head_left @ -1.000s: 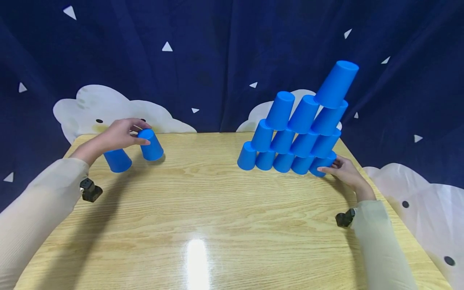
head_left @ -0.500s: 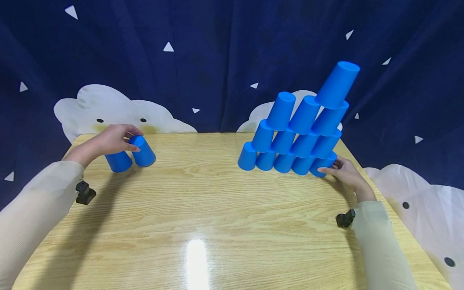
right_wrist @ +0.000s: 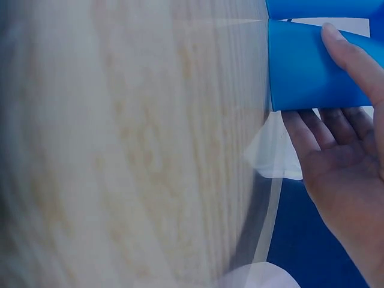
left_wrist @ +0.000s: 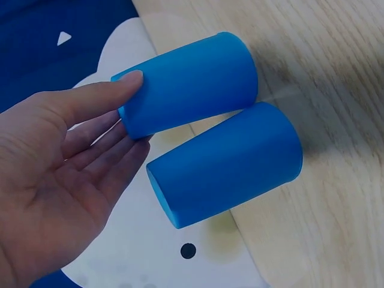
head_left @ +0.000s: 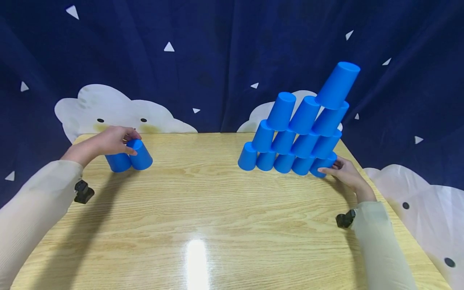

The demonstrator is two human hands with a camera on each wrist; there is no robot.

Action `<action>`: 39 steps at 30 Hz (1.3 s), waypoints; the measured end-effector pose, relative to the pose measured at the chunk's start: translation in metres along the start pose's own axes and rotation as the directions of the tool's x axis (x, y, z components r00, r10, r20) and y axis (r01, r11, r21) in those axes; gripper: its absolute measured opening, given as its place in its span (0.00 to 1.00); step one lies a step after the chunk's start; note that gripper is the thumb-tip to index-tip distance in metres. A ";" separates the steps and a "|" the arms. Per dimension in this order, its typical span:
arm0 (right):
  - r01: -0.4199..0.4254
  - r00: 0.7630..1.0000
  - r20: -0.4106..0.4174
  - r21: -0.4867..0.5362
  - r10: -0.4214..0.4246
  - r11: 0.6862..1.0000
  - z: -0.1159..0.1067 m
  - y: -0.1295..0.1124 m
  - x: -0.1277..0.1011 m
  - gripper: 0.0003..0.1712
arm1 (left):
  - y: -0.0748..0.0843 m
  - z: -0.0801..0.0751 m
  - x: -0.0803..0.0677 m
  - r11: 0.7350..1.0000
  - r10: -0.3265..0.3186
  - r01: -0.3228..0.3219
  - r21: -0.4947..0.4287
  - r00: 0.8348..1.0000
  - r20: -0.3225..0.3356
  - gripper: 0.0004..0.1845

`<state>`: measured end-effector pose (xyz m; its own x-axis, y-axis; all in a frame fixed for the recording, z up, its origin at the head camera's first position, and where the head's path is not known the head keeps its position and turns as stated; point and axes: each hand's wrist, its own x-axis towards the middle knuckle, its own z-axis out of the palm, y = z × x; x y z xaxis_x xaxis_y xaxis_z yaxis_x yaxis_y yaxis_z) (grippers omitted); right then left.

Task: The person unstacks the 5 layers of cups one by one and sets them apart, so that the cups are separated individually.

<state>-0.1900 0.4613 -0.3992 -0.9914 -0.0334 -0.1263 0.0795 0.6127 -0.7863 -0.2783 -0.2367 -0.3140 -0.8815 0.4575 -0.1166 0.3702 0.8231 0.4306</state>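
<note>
Head view: left hand (head_left: 108, 141) pinches a blue cup (head_left: 139, 154); right hand (head_left: 344, 171) grips the pyramid's corner cup (head_left: 322, 164).

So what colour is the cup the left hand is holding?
Plain bright blue. The left hand holds the cup; it shows best in the left wrist view.
</note>
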 end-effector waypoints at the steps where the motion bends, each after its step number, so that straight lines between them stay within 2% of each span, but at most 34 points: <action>1: -0.001 1.000 0.000 0.000 0.001 1.000 0.000 0.000 0.000 0.45 | 0.000 0.000 0.000 1.000 0.000 0.000 0.002 1.000 0.004 0.27; 13: -0.007 1.000 0.012 0.006 0.007 1.000 0.000 -0.004 0.000 0.44 | 0.001 -0.002 0.000 1.000 0.028 -0.028 -0.010 1.000 -0.008 0.30; 19: -0.011 1.000 -0.002 0.010 0.011 1.000 0.000 -0.001 0.001 0.43 | 0.010 -0.008 0.003 0.998 0.056 -0.057 -0.024 0.998 -0.027 0.30; 27: 0.000 1.000 0.007 0.015 0.000 1.000 0.000 0.000 0.001 0.43 | 0.036 -0.012 0.013 0.992 0.098 -0.101 -0.070 0.994 -0.049 0.30; 39: -0.006 1.000 0.003 0.005 0.006 1.000 0.000 0.000 0.002 0.43 | 0.093 -0.015 0.037 0.972 0.166 -0.176 -0.154 0.983 -0.073 0.27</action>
<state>-0.1923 0.4617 -0.3996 -0.9905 -0.0322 -0.1334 0.0865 0.6087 -0.7887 -0.2807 -0.1484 -0.2653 -0.8267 0.5622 0.0225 0.4700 0.6680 0.5770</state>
